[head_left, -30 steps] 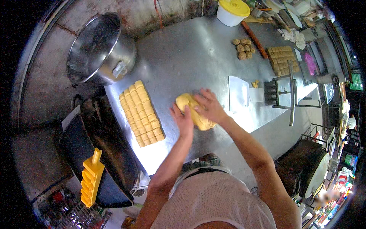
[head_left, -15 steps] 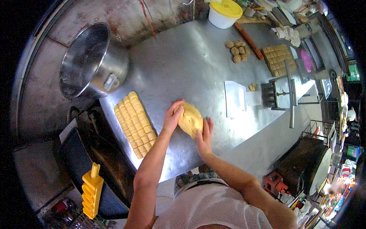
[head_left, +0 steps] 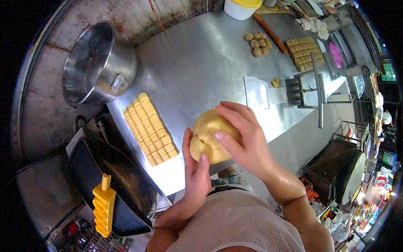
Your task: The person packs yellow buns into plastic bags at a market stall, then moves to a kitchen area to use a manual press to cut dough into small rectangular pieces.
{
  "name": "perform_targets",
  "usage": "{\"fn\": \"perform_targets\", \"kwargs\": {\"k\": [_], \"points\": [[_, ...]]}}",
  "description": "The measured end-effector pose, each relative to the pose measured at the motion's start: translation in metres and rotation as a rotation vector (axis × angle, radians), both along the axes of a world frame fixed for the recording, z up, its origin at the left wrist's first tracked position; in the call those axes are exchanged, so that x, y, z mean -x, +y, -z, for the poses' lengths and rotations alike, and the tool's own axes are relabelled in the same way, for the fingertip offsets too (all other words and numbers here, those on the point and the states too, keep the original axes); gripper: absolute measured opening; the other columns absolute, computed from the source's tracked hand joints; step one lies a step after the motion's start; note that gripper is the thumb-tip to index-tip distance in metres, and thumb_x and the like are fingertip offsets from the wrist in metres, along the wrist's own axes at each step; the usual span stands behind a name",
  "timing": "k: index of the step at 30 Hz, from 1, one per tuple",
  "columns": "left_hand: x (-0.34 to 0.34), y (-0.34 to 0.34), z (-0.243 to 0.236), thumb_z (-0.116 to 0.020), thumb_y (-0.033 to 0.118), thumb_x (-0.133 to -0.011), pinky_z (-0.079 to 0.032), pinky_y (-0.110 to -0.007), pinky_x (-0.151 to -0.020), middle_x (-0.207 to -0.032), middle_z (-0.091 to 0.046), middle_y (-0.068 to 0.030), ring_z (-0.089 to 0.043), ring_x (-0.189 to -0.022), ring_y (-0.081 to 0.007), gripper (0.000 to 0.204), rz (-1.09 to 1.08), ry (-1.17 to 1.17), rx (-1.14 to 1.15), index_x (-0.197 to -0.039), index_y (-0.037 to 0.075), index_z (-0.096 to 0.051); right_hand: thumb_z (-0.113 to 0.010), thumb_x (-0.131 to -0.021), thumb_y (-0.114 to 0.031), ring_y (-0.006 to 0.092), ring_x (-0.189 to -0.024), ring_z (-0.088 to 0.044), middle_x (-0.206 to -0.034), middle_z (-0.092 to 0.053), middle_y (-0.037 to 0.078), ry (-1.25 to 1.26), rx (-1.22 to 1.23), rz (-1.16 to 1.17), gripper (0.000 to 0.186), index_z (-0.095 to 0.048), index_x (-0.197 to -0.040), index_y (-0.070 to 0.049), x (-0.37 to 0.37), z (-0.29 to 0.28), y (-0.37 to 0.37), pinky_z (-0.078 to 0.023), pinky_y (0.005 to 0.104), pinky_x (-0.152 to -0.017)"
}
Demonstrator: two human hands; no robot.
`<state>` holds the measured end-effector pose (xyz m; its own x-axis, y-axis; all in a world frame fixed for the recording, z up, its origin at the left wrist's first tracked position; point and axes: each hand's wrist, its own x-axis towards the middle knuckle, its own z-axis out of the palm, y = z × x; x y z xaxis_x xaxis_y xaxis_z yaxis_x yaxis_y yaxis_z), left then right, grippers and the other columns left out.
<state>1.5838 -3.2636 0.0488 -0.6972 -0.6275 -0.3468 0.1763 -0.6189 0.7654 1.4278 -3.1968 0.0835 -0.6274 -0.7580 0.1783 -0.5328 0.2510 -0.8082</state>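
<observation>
Fingers clamp yellow dough lump point(head_left: 209, 126) from both sides: left hand point(head_left: 197, 176) on its near-left side, right hand point(head_left: 247, 143) on its right, both thumbs on top. Lump is over the near side of steel table point(head_left: 189, 63). Left to right: steel bowl point(head_left: 124, 63) far left, yellow mold point(head_left: 103, 206) near left, cut yellow slab point(head_left: 150, 130) left of the lump, then right of it white sheet point(head_left: 257, 93); far right, brown balls point(head_left: 257, 43), rolling pin point(head_left: 270, 33), cut brown slab point(head_left: 303, 53).
</observation>
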Motion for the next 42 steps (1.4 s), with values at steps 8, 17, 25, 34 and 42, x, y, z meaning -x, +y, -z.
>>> {"fn": "perform_targets", "kwargs": {"k": [8, 17, 25, 34, 42], "points": [[0.028, -0.075, 0.17, -0.066, 0.034, -0.098, -0.021, -0.047, -0.123, -0.164, -0.013, -0.0259, -0.02, -0.151, -0.0402, 0.084, 0.066, -0.801, 0.962, -0.159, -0.002, -0.02, -0.063, -0.096, -0.034, 0.0451, -0.137, -0.046, -0.147, -0.051, 0.023, 0.443, -0.158, 0.178, 0.047, -0.062, -0.134, -0.006, 0.035, 0.172, -0.005, -0.032, 0.0495, -0.118], [0.058, -0.079, 0.225, -0.06, 0.035, -0.1, -0.026, -0.047, -0.122, -0.161, -0.03, -0.0261, -0.026, -0.151, -0.0396, 0.069, 0.347, -0.537, 0.749, -0.151, -0.005, -0.037, -0.056, -0.1, -0.042, 0.0415, -0.14, -0.042, -0.149, -0.05, 0.02, -0.016, -0.249, -0.008, 0.055, -0.055, -0.138, -0.002, 0.048, 0.24, -0.016, -0.032, 0.0486, -0.119], [-0.051, 0.004, 0.199, -0.059, 0.025, -0.1, -0.027, -0.04, -0.121, -0.16, -0.034, -0.0201, -0.032, -0.148, -0.0334, 0.063, 0.188, -0.394, 1.06, -0.153, 0.0, -0.036, -0.058, -0.098, -0.034, 0.0359, -0.15, -0.029, -0.161, -0.029, 0.023, -0.198, 0.026, 0.14, 0.063, -0.043, -0.15, 0.0, -0.044, 0.224, 0.081, -0.024, 0.041, -0.122], [0.015, 0.001, 0.133, -0.06, 0.021, -0.102, -0.042, -0.034, -0.108, -0.142, -0.049, -0.0132, -0.049, -0.128, -0.0214, 0.052, -0.096, -0.122, 0.034, -0.147, 0.002, -0.041, -0.066, -0.093, -0.026, 0.0329, -0.137, -0.041, -0.151, -0.037, 0.021, -0.539, 0.126, 0.369, 0.07, -0.036, -0.15, 0.002, -0.049, 0.163, 0.021, -0.034, 0.0416, -0.115], [0.018, -0.045, -0.048, -0.072, 0.033, -0.089, -0.039, -0.047, -0.112, -0.141, -0.045, -0.0274, -0.049, -0.13, -0.0356, 0.073, 0.032, 0.376, 0.771, -0.142, -0.005, -0.041, -0.078, -0.083, -0.053, 0.0424, -0.135, -0.043, -0.146, -0.04, 0.029, -0.183, 0.351, 0.234, 0.097, -0.033, -0.147, 0.003, -0.046, -0.017, 0.027, -0.038, 0.051, -0.113]]}}
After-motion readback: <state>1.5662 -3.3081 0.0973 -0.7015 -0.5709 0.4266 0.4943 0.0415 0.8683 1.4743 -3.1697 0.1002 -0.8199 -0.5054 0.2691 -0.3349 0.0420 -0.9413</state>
